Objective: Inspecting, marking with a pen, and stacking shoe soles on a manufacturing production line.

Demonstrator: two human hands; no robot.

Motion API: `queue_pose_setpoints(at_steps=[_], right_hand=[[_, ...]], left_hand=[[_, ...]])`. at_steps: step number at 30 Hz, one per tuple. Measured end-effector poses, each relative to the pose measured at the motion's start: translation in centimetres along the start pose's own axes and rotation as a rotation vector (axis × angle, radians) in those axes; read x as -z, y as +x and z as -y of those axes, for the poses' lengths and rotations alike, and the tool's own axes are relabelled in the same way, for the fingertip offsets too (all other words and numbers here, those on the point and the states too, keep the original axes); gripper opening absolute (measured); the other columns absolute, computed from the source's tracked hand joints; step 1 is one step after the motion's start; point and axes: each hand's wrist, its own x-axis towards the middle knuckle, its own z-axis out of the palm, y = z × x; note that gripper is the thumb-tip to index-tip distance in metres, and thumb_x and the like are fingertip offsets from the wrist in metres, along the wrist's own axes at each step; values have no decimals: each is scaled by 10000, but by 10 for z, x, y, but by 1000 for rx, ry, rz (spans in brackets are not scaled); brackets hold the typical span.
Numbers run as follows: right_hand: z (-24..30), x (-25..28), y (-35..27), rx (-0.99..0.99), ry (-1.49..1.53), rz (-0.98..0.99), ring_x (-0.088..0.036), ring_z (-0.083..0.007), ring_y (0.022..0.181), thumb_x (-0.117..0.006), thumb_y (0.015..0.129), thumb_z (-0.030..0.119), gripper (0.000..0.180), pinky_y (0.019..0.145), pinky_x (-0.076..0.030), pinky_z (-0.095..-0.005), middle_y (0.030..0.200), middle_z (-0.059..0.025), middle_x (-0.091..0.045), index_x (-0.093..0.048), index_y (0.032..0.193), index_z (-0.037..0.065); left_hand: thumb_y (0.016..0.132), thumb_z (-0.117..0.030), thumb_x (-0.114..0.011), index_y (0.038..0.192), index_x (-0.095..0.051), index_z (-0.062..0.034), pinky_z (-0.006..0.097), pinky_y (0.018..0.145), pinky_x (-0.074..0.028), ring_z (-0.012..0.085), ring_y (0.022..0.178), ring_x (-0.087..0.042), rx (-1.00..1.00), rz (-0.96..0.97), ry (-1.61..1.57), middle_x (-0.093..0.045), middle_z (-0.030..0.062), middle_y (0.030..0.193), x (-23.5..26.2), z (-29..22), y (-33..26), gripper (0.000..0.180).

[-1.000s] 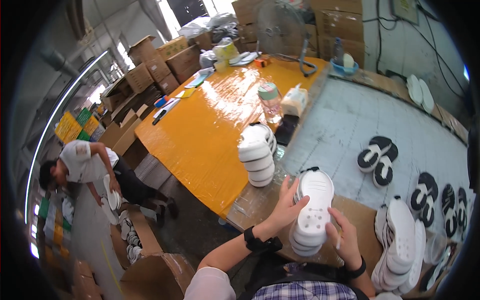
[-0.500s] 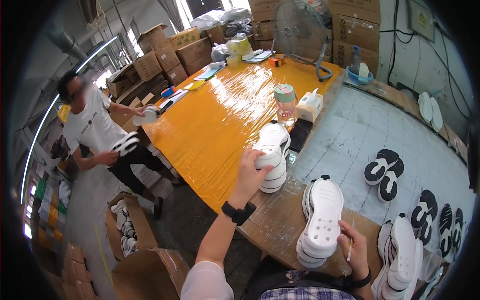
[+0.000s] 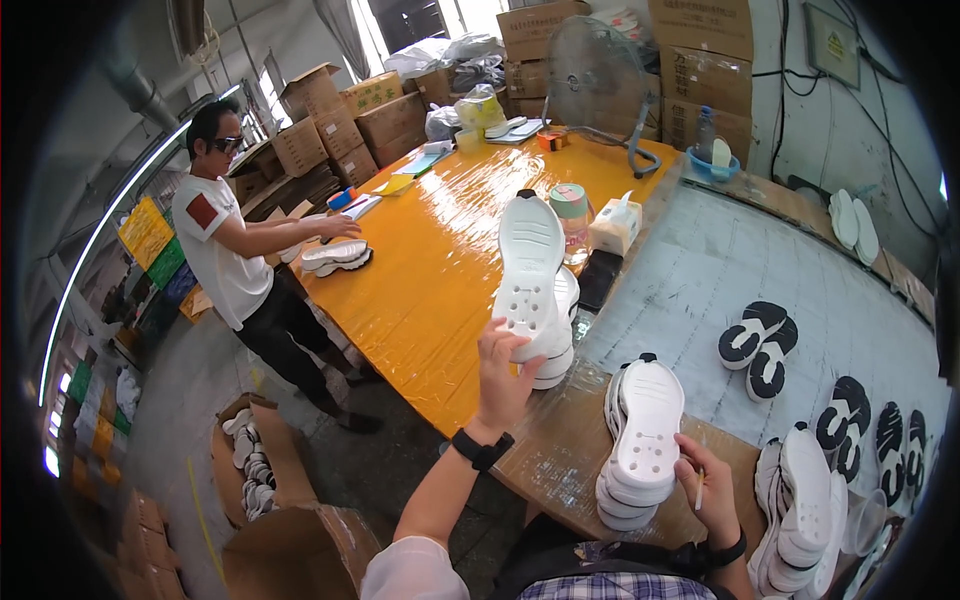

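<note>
Head view — left hand [image 3: 502, 388], outstretched, holds a white sole [image 3: 530, 258]; right hand [image 3: 714, 494], curled, holds a stick [image 3: 699, 491].

white sleeve [image 3: 415, 572], black wristbands [image 3: 482, 450] – a pair, blue-and-white plaid cloth [image 3: 620, 584]

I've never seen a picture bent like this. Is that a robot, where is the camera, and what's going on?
No robot here: these are a person's two bare hands. A wide fisheye camera worn on the head looks down at them, which bends straight edges. The left hand holds up a white, elongated shoe sole with small holes, before a stack of white soles. The right hand has a thin, pale stick between its fingers, beside another white sole stack. On the pale grey-blue tabletop lie several black-and-white soles. Across the shiny orange table stands someone in a white T-shirt.
</note>
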Motion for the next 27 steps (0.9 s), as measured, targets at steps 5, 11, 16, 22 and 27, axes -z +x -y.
queue_pose_setpoints(at_steps=[5, 11, 16, 22, 27], right_hand=[[0, 2, 2, 11, -30, -6, -602, -189, 896, -604, 812, 143, 363, 794, -466, -289, 990, -155, -629, -545, 1139, -2], [-15, 32, 28, 41, -118, -40, -611, -174, 794, -589, 827, 163, 292, 730, -464, -267, 924, -132, -647, -587, 1069, 1], [-50, 71, 136, 149, -261, -387, -601, -233, 701, -587, 828, 212, 278, 656, -460, -280, 782, -150, -630, -611, 991, -12], [-137, 72, 222, -249, -1174, -468, -441, -298, 1126, -697, 694, 365, 676, 912, -346, -454, 1160, -178, -516, -441, 1221, 28], [-169, 81, 217, -387, -1334, -499, -245, -360, 1280, -643, 689, 216, 701, 982, -233, -544, 1344, -199, -345, -350, 1306, 56]], left_hand=[[669, -41, -704, 927, -587, -14, 347, 763, -451, 297, 917, -555, 143, 156, -32, -568, 166, 997, -5, 16, 29, 285], [733, -66, -641, 889, -600, 20, 362, 795, -437, 319, 902, -558, 248, 269, 14, -594, 170, 940, -21, 17, 34, 182], [717, -2, -635, 830, -591, 7, 378, 815, -426, 330, 953, -534, 2, 53, 90, -581, 160, 979, -20, -15, 28, 122], [700, 28, -646, 789, -582, -8, 369, 818, -428, 305, 913, -553, 28, 182, -97, -585, 147, 971, -22, -50, 12, 115], [709, 30, -646, 815, -593, -8, 333, 794, -441, 265, 900, -563, 144, 256, -276, -591, 140, 966, -21, -54, 5, 124]])
